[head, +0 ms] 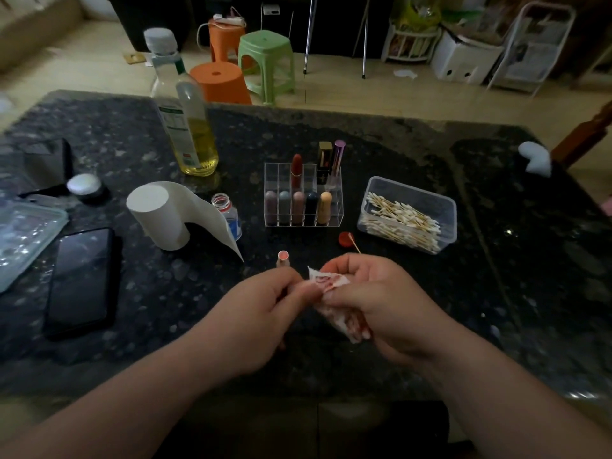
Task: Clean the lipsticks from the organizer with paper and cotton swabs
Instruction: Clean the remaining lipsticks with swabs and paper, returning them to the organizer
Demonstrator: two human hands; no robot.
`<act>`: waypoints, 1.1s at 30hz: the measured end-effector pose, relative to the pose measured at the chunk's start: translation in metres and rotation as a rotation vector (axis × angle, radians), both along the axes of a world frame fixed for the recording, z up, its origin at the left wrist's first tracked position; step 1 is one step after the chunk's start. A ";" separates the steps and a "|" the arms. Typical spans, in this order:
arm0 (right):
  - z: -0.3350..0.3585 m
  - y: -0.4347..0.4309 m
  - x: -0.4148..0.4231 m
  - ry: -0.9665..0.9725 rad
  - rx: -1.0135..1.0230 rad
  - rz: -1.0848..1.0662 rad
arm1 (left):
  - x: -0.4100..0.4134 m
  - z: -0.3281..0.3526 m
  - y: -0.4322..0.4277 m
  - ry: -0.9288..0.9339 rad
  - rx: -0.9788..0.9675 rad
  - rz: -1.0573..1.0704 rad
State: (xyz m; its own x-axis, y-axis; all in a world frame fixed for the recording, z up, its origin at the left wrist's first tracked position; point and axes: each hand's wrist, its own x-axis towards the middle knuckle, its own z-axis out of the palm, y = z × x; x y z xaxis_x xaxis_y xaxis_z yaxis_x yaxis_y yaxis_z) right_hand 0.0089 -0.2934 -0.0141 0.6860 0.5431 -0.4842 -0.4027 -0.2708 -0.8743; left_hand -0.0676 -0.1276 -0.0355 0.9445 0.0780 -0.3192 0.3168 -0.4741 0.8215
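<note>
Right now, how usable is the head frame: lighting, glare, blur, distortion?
Head view: dim, the dark stone table swallows detail; glare on the plastic lid at left and the table's near right corner; wide-angle bowing along the far table edge; corners smeared; left hand, right hand, stained paper and lipstick organizer are readable.

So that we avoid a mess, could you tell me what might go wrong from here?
1. The paper pinched between the left hand and right hand is heavily stained red; it may smear colour back.
2. The uncapped lipstick just beyond the left hand could be knocked over.
3. The small bottle stands open beside the loose sheet of the paper roll; tugging it might tip the bottle.
</note>
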 end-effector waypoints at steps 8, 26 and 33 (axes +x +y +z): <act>-0.016 0.007 -0.002 0.132 -0.060 -0.145 | 0.006 -0.002 0.010 -0.118 0.312 -0.163; -0.005 -0.002 0.022 0.272 0.192 -0.450 | 0.011 -0.030 0.004 -0.022 0.210 0.071; -0.011 -0.005 0.026 0.385 0.250 -0.517 | 0.019 -0.063 -0.004 -0.057 0.310 0.084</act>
